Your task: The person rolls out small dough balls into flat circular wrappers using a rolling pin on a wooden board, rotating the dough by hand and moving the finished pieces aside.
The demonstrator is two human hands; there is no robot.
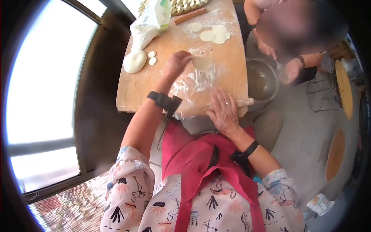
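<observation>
Above the middle of the wooden board (pixel 162 98), my left hand (pixel 179 63) pinches the edge of a thin dough round (pixel 202 63), which looks slightly blurred. My right hand (pixel 224 110) lies with its fingers stretched over a rolling pin (pixel 245 103) at the board's near right edge. White flour is spread between the two hands. To the left of my left hand are a large dough lump (pixel 135 62) and two small dough pieces (pixel 152 61). Flat dough rounds (pixel 219 34) lie farther back, some overlapping.
A flour bag (pixel 148 29) stands at the board's back left. Behind are a brown rolling pin (pixel 190 16) and a tray of shaped dough (pixel 187 5). On the right, a co-worker's hands (pixel 292 69) are near a metal bowl (pixel 262 80). A wire stand (pixel 322 96) is farther right.
</observation>
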